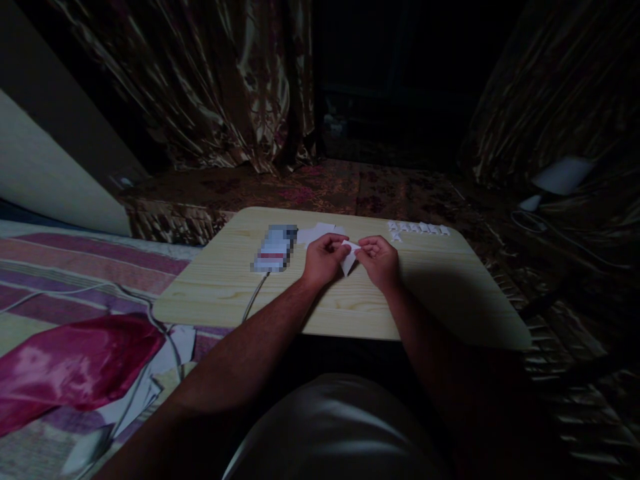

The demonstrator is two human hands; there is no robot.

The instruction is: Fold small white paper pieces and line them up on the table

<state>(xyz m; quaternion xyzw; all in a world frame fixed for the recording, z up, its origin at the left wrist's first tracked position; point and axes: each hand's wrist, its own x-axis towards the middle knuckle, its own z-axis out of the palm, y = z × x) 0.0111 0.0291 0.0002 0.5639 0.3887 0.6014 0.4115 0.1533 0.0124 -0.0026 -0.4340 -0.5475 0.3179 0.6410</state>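
Observation:
Between my two hands is a small piece of white paper (349,264), held above the wooden table and tapering to a point at its lower end. My left hand (323,260) pinches its left side with thumb and fingers. At its upper right, the fingertips of my right hand (381,261) are closed on the same paper. Behind my left hand lie flat white paper sheets (320,233), partly covered by the hand. Several small folded white paper pieces (420,228) sit in a row near the table's far right edge, with one more just in front of the row.
A blurred-out phone (275,248) lies on the table (210,280), with a cable (256,297) running off the near edge. On the striped bed at left are a shiny pink cloth (85,360) and papers (175,343). A white lamp (563,175) stands at right.

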